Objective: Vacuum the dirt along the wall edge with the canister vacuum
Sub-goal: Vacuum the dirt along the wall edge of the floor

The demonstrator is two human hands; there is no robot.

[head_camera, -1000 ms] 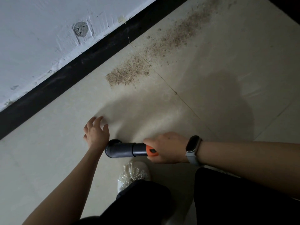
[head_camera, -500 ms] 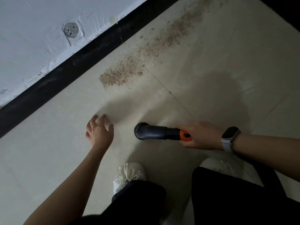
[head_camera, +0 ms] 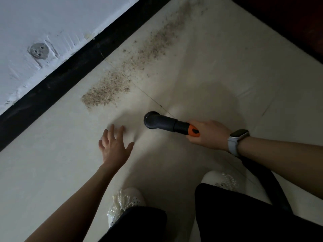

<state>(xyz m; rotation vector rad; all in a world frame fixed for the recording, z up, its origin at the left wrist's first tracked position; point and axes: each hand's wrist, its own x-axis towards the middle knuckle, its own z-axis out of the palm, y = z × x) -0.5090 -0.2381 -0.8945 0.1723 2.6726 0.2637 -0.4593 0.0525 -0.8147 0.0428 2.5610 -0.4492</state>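
Smooth, faintly glossy cream tile floor; matt dark plastic vacuum nozzle; rough white plastered wall; granular tan dirt.

Right hand grips nozzle near dirt.

Dark grey vacuum nozzle with round mouth and orange collar, lying near level just above pale tile floor, mouth pointing to 9 o'clock. Black hose trails off toward 5 o'clock. Tan granular dirt in a long streak beside the black baseboard, running toward 1 o'clock, nearest clump at 10 o'clock of nozzle, apart from it
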